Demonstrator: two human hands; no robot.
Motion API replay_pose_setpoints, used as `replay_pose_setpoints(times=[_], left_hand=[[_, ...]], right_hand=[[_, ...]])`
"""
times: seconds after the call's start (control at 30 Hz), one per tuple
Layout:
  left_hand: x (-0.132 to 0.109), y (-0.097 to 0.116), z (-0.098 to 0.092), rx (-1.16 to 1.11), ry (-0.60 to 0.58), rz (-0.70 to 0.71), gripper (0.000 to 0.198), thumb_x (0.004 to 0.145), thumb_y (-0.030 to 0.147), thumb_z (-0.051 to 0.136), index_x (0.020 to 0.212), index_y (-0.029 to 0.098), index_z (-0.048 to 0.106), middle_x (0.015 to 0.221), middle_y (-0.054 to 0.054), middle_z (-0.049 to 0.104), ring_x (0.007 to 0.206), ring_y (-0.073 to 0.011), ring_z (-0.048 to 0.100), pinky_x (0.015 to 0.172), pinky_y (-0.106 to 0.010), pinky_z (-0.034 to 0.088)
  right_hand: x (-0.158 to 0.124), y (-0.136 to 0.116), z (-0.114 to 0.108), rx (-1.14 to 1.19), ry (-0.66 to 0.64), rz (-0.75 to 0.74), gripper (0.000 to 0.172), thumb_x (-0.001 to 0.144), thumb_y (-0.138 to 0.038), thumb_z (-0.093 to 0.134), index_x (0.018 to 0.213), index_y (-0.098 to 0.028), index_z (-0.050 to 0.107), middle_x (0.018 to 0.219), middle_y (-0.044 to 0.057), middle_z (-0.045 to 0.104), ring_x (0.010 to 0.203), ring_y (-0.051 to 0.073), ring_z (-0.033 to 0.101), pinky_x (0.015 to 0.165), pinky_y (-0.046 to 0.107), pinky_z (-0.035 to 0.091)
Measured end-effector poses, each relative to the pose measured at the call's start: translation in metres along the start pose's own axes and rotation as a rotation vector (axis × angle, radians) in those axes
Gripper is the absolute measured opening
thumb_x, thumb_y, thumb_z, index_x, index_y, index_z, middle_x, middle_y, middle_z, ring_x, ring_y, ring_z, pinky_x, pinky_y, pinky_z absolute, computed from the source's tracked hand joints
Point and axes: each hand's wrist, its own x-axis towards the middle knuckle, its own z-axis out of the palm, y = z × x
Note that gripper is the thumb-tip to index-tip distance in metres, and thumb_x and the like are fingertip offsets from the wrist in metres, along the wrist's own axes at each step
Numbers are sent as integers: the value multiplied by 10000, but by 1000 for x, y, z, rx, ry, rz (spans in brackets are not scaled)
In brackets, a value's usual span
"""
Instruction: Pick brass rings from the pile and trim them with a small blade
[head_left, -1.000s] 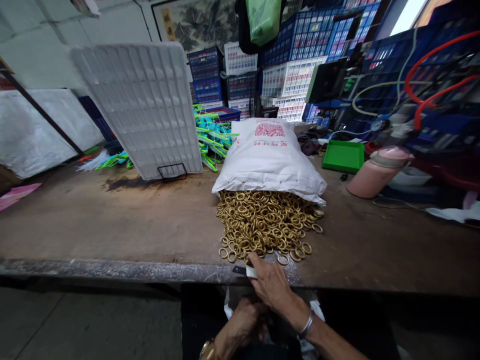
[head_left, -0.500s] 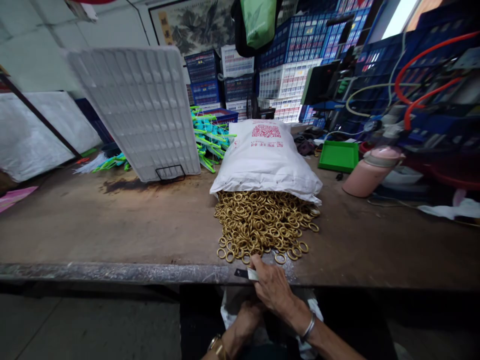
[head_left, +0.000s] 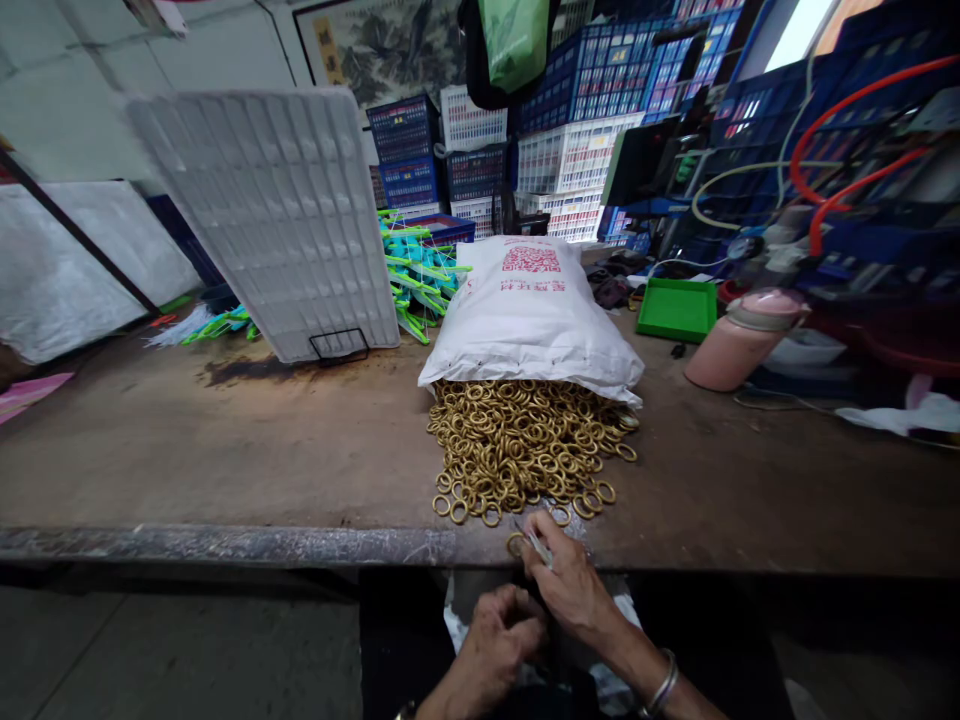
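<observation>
My right hand [head_left: 568, 582] is closed over the table's front edge, gripping a small thin blade [head_left: 538, 548] with a pale wrapped grip. Beside the blade's tip is one brass-coloured ring [head_left: 514, 544]; whether blade or fingers touch it I cannot tell. My left hand [head_left: 499, 640] stays lower, in front of the edge, its fingers curled together; what they hold, if anything, is hidden. Just beyond the hands, a heap of brass-coloured rings [head_left: 517, 450] spills from the mouth of a white woven sack [head_left: 536, 325] lying on the table. Under my hands, white plastic [head_left: 457, 625] shows.
A white ribbed panel [head_left: 277, 230] stands upright on the wooden table [head_left: 225, 450] at left, in a wire stand. Green and turquoise plastic pieces [head_left: 420, 275] lie behind it. To the right are a green tray [head_left: 677, 310] and a pink bottle [head_left: 739, 345]. Stacked crates [head_left: 577, 160] fill the back.
My right hand has shifted slightly right, turning the blade, and a single ring now shows at its tip. My left hand has risen into fuller view with curled fingers.
</observation>
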Motion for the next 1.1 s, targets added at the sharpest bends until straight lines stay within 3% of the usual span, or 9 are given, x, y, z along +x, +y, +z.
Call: replay_pose_setpoints(times=[0.13,0.23,0.33,0.53,0.77,0.97,1.1], left_hand=[[-5,17,3,-42,208,109,317,644,457,575,636,165,452,484,37,473,397,-77,435,384,-192,373],[-3,26,4,-77,338,122,410,612,551,573,738,182,448,452,76,432,334,-59,377,323,-170,330],[0,30,2,-70,335,131,478,600,574,580,841,174,478,460,82,429,342,-60,376,327,-168,335],[3,30,-1,3,336,233,379,688,521,531,614,153,481,473,58,413,395,-51,357,384,-164,326],[7,22,-9,86,344,251,318,735,465,496,618,172,453,480,61,386,419,-70,339,414,-182,313],[4,22,-12,381,359,492,217,795,306,441,634,173,503,598,12,460,582,-118,419,584,-216,348],[2,24,-14,499,348,551,188,805,243,417,658,176,514,623,-1,478,602,-129,438,608,-227,344]], right_hand=[[-2,5,1,52,34,-2,122,795,-315,363,713,-225,365,604,-50,436,559,111,443,532,218,370],[-3,3,0,90,40,-21,176,799,-364,366,700,-218,378,607,-47,445,556,107,437,524,214,371],[-4,-2,-2,110,37,-11,200,800,-383,362,689,-217,375,603,-48,435,552,105,432,524,213,371],[-6,-5,-1,149,-12,10,200,804,-383,359,696,-215,376,583,-52,425,553,106,429,526,214,370],[-5,-1,4,124,-35,23,250,798,-423,386,681,-204,411,608,-49,436,579,106,438,556,219,371],[-3,-4,2,86,-73,64,267,813,-432,350,685,-207,414,620,-39,456,583,113,452,556,225,370],[-2,-5,4,65,-91,64,251,824,-406,343,686,-211,419,631,-35,483,595,111,477,565,217,376]])
